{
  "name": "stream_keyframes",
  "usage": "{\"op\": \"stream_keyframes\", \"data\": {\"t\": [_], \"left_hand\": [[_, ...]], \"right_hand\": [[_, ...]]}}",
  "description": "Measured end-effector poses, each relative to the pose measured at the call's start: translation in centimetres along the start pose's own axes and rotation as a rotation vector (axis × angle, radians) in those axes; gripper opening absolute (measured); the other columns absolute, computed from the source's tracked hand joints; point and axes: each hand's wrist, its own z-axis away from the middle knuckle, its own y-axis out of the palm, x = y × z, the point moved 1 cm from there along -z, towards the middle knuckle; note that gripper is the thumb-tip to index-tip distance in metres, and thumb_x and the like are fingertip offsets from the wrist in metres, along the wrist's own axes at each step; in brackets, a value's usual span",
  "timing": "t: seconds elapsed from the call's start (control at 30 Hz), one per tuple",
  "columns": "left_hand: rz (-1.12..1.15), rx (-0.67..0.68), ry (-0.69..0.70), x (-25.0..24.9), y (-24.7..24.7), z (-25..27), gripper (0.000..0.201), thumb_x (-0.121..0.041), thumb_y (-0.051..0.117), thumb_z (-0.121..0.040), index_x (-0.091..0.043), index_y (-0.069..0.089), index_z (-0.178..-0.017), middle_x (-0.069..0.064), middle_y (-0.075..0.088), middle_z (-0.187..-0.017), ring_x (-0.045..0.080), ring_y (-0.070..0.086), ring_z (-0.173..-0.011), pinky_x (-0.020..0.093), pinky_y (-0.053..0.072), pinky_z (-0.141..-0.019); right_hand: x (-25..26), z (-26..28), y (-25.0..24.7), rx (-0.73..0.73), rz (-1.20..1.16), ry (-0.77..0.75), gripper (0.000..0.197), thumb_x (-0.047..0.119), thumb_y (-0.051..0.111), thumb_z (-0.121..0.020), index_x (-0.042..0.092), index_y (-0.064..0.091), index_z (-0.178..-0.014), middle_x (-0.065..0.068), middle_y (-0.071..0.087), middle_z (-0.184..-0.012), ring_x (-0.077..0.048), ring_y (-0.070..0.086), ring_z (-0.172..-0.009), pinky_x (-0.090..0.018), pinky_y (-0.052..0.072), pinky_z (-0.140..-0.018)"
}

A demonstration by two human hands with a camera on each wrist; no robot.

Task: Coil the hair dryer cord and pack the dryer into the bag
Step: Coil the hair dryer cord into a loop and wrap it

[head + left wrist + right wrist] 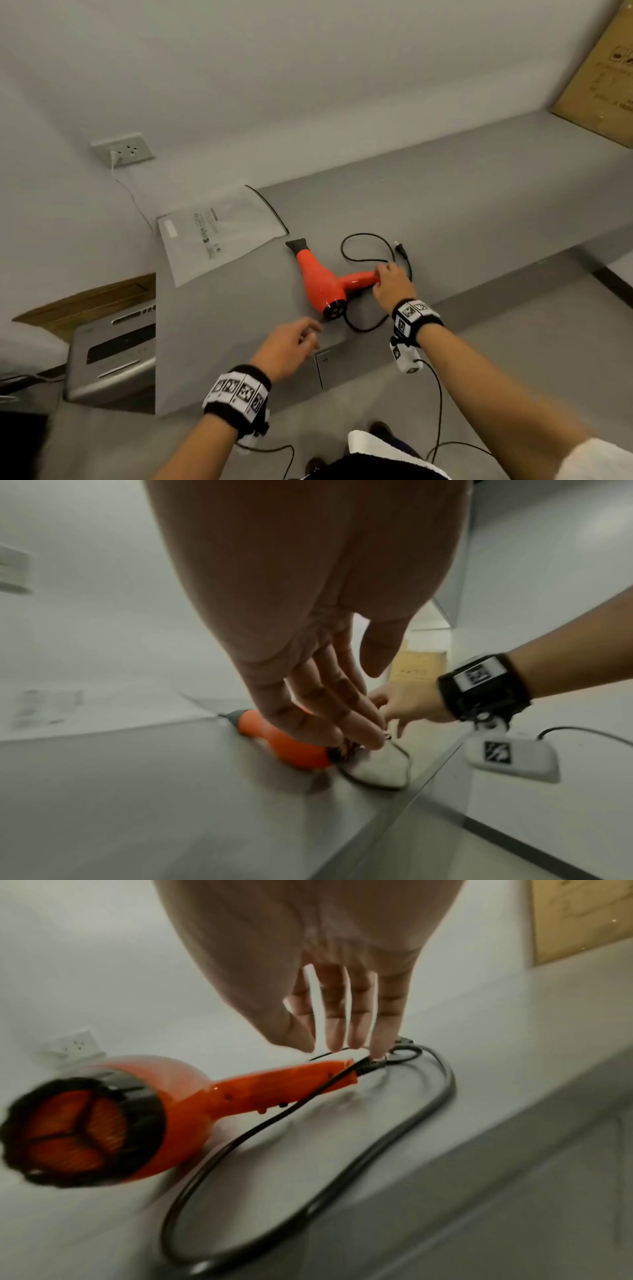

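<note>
The orange dryer [318, 281] lies on its side on the grey bench [445, 205], with its nozzle [296, 244] pointing away from you and its handle [281, 1080] out to the right. That leaves the root of the cord easy to reach. Your right grip [390, 284] is over the end of that handle, fingers [387, 1031] straight and spread, tips down at the black cord [363, 331] just where it leaves the handle. The grip is open and wrapped round nothing yet. That spot looks like a sensible place to start a coil, since winding from the fixed end should keep twists from building up. The cord lies slack in two loose loops, one beyond the handle and one on your side of the dryer's rear grille [75, 1131]. Its plug [400, 251] rests loose on the bench just beyond the handle, so the whole length is free to gather. Your left grip [291, 342] hovers on the near side of the dryer, close to the rear grille but apart from it in the head view. Its fingers are relaxed and hold nothing, and it seems placed to steady the body or catch the near loop. The flat clear bag [219, 236] lies beyond and to the left of the nozzle, probably near enough to take the dryer once the cord is wound. By the look of the cord, that winding has not begun.
</note>
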Motion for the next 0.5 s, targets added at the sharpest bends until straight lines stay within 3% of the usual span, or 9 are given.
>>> {"op": "stream_keyframes", "data": {"t": [0.1,0.27,0.37,0.5], "left_hand": [[-0.046,0.003,0.078,-2.7,0.1,-2.7,0.020,-0.016,0.051,-0.103,-0.020,0.064,-0.117,0.001,0.078,-0.096,0.010,0.072,-0.075,0.008,0.050,-0.067],[-0.111,-0.003,0.125,-6.3,0.3,-7.2,0.022,-0.021,0.053,-0.098,-0.023,0.065,-0.116,-0.007,0.075,-0.093,0.013,0.071,-0.086,0.038,0.057,-0.090],[-0.201,-0.048,0.140,-8.1,0.5,-9.7,0.026,-0.021,0.054,-0.099,-0.019,0.064,-0.123,0.001,0.076,-0.108,0.018,0.068,-0.101,0.035,0.052,-0.096],[-0.286,-0.089,0.122,-8.9,0.7,-12.5,0.042,-0.019,0.059,-0.097,-0.014,0.055,-0.138,0.008,0.066,-0.129,0.023,0.060,-0.120,0.034,0.045,-0.107]], "right_hand": [[0.3,-1.3,-0.4,0.115,0.167,-0.072,0.047,0.012,0.057,-0.089,0.017,0.052,-0.136,-0.010,0.049,-0.140,-0.033,0.045,-0.130,-0.052,0.045,-0.104],[-0.3,-3.1,-0.4,0.291,0.341,-0.178,0.045,0.012,0.059,-0.090,0.019,0.049,-0.133,-0.009,0.048,-0.140,-0.033,0.046,-0.130,-0.054,0.039,-0.107],[-0.7,-3.9,-1.0,0.305,0.350,-0.222,0.045,0.013,0.062,-0.088,0.017,0.049,-0.131,-0.012,0.049,-0.137,-0.033,0.048,-0.129,-0.051,0.038,-0.107],[-0.2,-5.0,-3.3,0.263,0.331,-0.421,0.035,0.018,0.061,-0.087,0.016,0.051,-0.121,-0.006,0.061,-0.122,-0.030,0.061,-0.114,-0.044,0.038,-0.102]]}}
